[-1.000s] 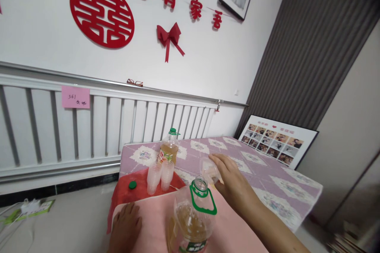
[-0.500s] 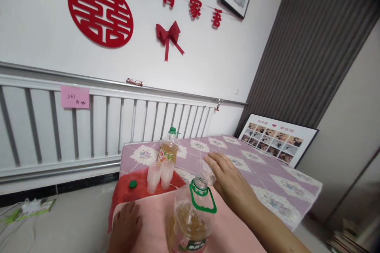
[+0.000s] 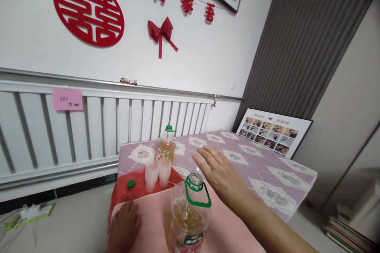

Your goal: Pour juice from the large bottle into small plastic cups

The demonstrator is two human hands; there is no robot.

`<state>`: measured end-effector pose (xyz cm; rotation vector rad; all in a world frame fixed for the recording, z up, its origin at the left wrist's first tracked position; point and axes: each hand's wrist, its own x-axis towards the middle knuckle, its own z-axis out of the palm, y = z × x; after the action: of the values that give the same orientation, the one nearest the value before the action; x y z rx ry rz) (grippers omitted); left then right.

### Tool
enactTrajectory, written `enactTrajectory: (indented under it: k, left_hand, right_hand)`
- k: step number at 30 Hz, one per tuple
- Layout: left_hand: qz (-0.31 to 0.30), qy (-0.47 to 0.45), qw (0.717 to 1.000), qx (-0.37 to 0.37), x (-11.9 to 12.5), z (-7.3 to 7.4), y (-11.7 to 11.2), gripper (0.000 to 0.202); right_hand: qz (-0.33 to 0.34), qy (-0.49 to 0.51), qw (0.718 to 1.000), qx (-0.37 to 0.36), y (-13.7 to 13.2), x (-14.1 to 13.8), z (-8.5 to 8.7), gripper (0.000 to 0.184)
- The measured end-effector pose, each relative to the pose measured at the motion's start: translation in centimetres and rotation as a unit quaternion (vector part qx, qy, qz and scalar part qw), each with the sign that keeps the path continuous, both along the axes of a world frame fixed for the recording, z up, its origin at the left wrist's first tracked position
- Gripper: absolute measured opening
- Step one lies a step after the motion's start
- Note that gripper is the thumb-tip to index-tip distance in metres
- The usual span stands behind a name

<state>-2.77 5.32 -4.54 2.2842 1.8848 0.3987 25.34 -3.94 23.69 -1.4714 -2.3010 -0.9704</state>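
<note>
A large clear plastic bottle (image 3: 190, 221) of yellowish drink stands uncapped in front of me, with a green ring handle round its neck. Just right of its mouth, my right hand (image 3: 218, 172) is held with fingers stretched out and slightly apart. A faint clear edge shows between that hand and the bottle neck; I cannot make out what it is. On the pink cloth (image 3: 154, 217), left of the bottle, my left hand (image 3: 126, 221) rests with fingers laid flat and nothing in it. A green cap (image 3: 131, 184) lies on the red cloth (image 3: 130, 195) beyond the left hand.
Two stacks of clear plastic cups (image 3: 151, 176) stand on the red cloth. Behind them is a second bottle (image 3: 166, 148) with its green cap on. A patterned purple tablecloth (image 3: 267, 189) covers the table. Along the wall runs a white radiator (image 3: 118, 126).
My right hand has shifted a little left toward the bottle mouth, its fingers more spread. The clear object beside it has become harder to see. The view has turned slightly; my left hand stays put.
</note>
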Motion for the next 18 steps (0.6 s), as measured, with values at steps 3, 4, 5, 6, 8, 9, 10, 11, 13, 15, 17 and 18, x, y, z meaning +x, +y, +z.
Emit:
enactTrajectory:
  k: [3, 4, 5, 6, 8, 9, 10, 11, 13, 15, 17, 18]
  left_hand:
    - [-0.008, 0.006, 1.0, 0.006, -0.1, -0.3, 0.1, 0.044]
    - [-0.008, 0.009, 1.0, 0.006, -0.1, -0.5, 0.2, 0.044]
    - [-0.007, 0.012, 1.0, 0.006, -0.1, -0.7, 0.3, 0.044]
    - [-0.005, 0.016, 1.0, 0.005, -0.1, -0.9, 0.4, 0.044]
    - [0.002, 0.022, 1.0, 0.006, -0.2, -1.2, 0.5, 0.044]
    - [0.003, 0.025, 1.0, 0.008, -0.2, -1.4, 0.5, 0.044]
    - [0.004, 0.028, 1.0, 0.011, -0.2, -1.5, 0.6, 0.044]
    - [0.004, 0.032, 0.999, 0.014, -0.2, -1.7, 0.6, 0.044]
    - [0.005, 0.041, 0.999, 0.019, -0.3, -2.0, 0.6, 0.045]
    - [0.008, 0.05, 0.999, 0.016, -0.3, -2.2, 0.8, 0.045]
    - [0.009, 0.062, 0.998, 0.009, -0.3, -2.3, 1.0, 0.045]
    - [0.009, 0.069, 0.998, 0.005, -0.3, -2.3, 1.1, 0.045]
  right_hand:
    - [-0.005, 0.111, 0.994, 0.019, 0.3, 1.5, -0.8, 0.056]
    - [-0.012, 0.159, 0.987, 0.031, 0.3, 2.2, -1.1, 0.055]
    - [-0.022, 0.211, 0.976, 0.042, 0.4, 3.1, -1.5, 0.055]
    - [-0.036, 0.263, 0.963, 0.05, 0.4, 4.1, -1.9, 0.055]
    - [-0.074, 0.371, 0.924, 0.046, 0.4, 6.0, -3.1, 0.054]
    - [-0.094, 0.423, 0.9, 0.039, 0.4, 7.0, -3.9, 0.053]
    - [-0.11, 0.47, 0.875, 0.032, 0.4, 7.8, -4.8, 0.052]
    - [-0.121, 0.511, 0.851, 0.029, 0.4, 8.6, -5.8, 0.051]
    - [-0.12, 0.569, 0.813, 0.031, 0.5, 9.6, -8.0, 0.048]
    - [-0.098, 0.606, 0.789, 0.034, 0.8, 10.1, -10.1, 0.046]
    - [-0.078, 0.637, 0.767, 0.018, 1.3, 9.9, -12.0, 0.05]
    - [-0.073, 0.651, 0.756, 0.007, 1.5, 9.6, -12.8, 0.053]
